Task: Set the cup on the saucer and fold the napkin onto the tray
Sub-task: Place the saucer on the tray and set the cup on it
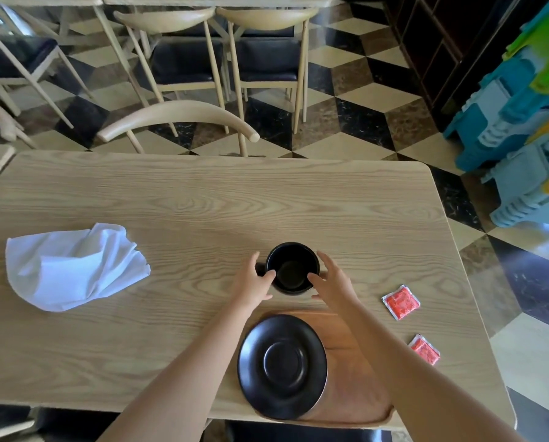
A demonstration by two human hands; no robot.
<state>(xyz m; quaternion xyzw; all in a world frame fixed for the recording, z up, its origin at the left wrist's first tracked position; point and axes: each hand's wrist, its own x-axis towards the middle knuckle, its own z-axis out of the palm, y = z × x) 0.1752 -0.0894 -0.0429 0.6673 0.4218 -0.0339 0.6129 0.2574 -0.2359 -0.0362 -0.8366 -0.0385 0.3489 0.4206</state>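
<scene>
A black cup (292, 266) stands upright and empty on the wooden table, just beyond the tray. My left hand (254, 280) rests against its left side by the handle, thumb on the rim. My right hand (330, 279) touches its right side, fingers spread. A black saucer (282, 366) lies on the left part of the brown wooden tray (356, 378) at the near table edge. A crumpled white napkin (72, 266) lies on the table at the far left, apart from both hands.
Two red sachets (401, 302) (424, 349) lie on the table (203, 202) right of the tray. A pale chair back (177, 118) stands at the far table edge, more chairs behind. Blue stacked stools (521, 138) stand on the floor at right.
</scene>
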